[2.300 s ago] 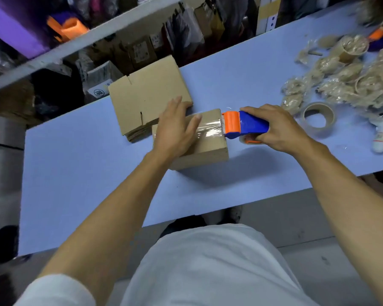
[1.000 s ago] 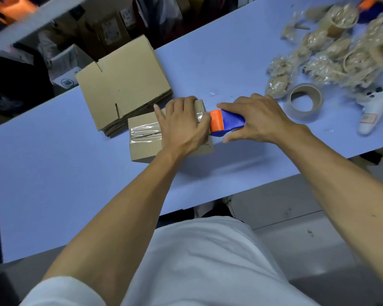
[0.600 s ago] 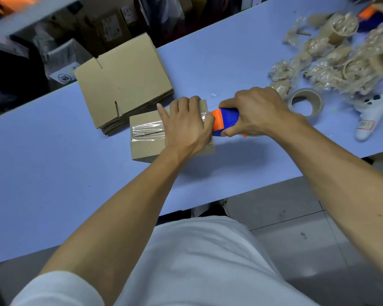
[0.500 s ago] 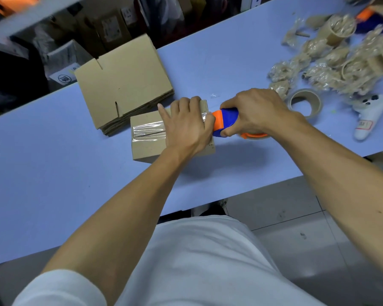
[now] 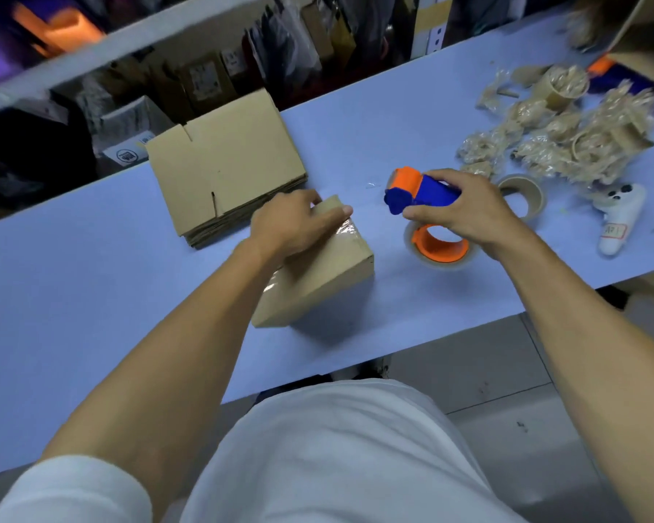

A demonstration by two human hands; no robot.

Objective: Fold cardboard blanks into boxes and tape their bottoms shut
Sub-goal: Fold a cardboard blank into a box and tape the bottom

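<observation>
On the left of the blue surface (image 5: 72, 281) we see a stack of flat cardboard blanks (image 5: 225, 168) lying near the far edge. Just beside it, toward us, sits the folded box (image 5: 318, 281), tilted, with clear tape shining along its top and side. Our left hand (image 5: 291, 224) grips the box's far upper corner, the fingers (image 5: 338, 211) curled over that edge and touching the taped seam. To the right, apart from the box, our right hand (image 5: 457, 209) holds the blue and orange tape dispenser (image 5: 418, 190) off the cardboard, fingers wrapped round its handle, the tape roll (image 5: 440, 249) hanging below the palm. Farther right lie an empty tape core (image 5: 521, 196), a heap of crumpled tape scraps (image 5: 567, 145) and a white controller (image 5: 618, 220).
</observation>
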